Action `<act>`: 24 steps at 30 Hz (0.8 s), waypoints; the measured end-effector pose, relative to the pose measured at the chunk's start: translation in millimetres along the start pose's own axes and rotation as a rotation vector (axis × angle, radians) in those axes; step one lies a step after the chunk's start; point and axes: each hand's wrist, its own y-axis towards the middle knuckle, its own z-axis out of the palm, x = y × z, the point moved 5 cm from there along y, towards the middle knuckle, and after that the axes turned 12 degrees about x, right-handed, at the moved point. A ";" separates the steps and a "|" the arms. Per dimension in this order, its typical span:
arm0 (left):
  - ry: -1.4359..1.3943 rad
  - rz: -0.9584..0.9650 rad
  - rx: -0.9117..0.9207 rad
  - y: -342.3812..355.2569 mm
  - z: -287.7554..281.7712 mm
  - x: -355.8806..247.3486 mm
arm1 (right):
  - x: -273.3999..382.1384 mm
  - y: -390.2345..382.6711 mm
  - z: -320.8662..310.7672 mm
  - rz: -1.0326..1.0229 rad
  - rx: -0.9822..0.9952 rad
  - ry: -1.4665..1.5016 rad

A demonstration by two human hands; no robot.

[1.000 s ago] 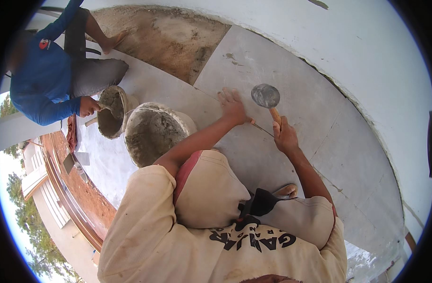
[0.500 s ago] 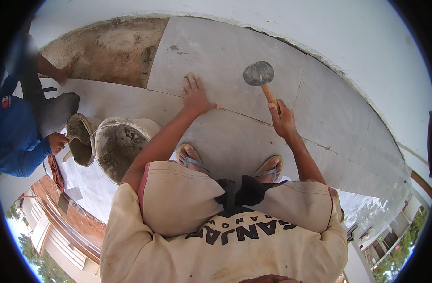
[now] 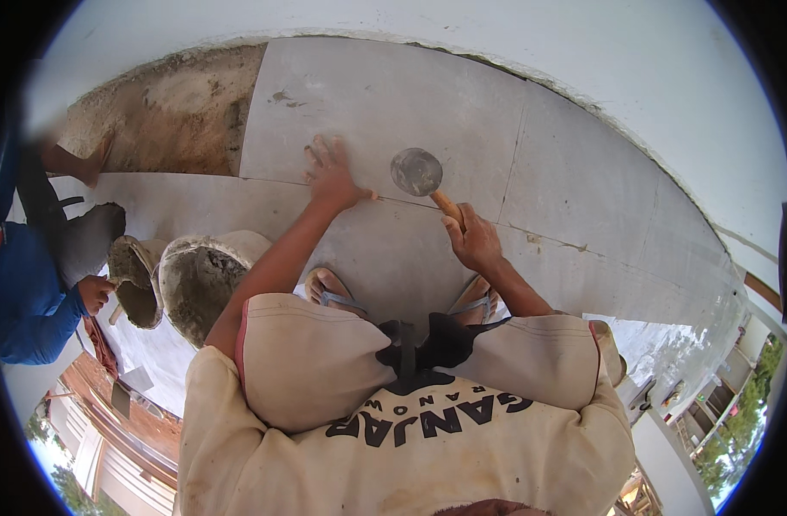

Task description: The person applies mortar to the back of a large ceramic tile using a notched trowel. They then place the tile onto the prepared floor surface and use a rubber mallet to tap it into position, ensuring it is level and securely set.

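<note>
My right hand [image 3: 477, 241] is wrapped round the wooden handle of a rubber mallet [image 3: 416, 172]. Its dark round head, smeared with pale dust, is over the large grey floor tile [image 3: 367, 95] along the wall; whether it touches cannot be made out. My left hand [image 3: 333, 176] lies on that tile near its front joint, fingers spread and thumb out to the right. A nearer row of grey tiles [image 3: 385, 249] runs under my sandalled feet.
Bare rough mortar bed [image 3: 170, 112] lies left of the tile. A large bucket [image 3: 206, 279] and a smaller bucket [image 3: 137, 279], both caked with mortar, stand by my left arm. A co-worker in blue [image 3: 32, 297] grips the smaller one's rim. A white wall [image 3: 625, 52] curves along the far side.
The mallet and my right hand have moved left and nearer to me, toward my left hand. My left hand stays on the tile. The whole view has shifted a little.
</note>
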 end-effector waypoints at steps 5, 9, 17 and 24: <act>0.013 -0.016 -0.013 5.5 -15.6 -14.1 | -33.3 18.4 18.8 0.047 0.008 -0.069; 0.024 0.002 0.001 -3.0 -7.5 -4.6 | -29.2 10.3 13.1 0.075 0.046 0.028; 0.060 -0.036 0.019 39.0 -28.2 40.3 | -42.4 2.6 -3.4 0.128 0.021 0.145; 0.011 -0.171 0.051 97.1 -22.4 162.1 | -32.6 24.9 -25.8 0.049 -0.082 0.127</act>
